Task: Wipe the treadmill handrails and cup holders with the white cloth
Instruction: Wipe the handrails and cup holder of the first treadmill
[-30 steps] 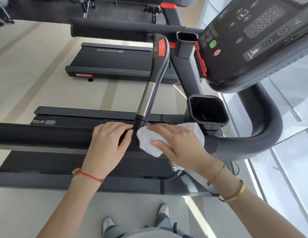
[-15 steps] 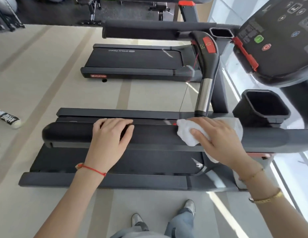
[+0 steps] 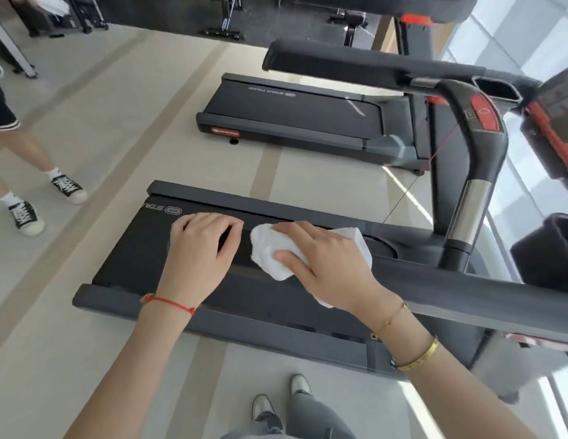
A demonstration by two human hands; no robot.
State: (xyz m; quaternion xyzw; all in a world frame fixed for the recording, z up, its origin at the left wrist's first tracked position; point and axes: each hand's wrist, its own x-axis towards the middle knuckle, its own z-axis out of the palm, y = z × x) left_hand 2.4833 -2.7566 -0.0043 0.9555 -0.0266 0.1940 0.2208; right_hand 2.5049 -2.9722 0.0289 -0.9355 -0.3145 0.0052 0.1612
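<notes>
At the bottom of the frame the person's shoes (image 3: 278, 403) stand beside the treadmill. In the centre, the right hand (image 3: 324, 264) grasps the white cloth (image 3: 270, 251) and presses it on the near handrail (image 3: 450, 286), probably to rub it. The left hand (image 3: 202, 245) curls over the rail's end just beside the cloth, probably for support. At right stands a cup holder (image 3: 549, 248). Compared with before, the cloth is now further left, near the rail's end, and another person's legs (image 3: 19, 172) appear at the left edge.
</notes>
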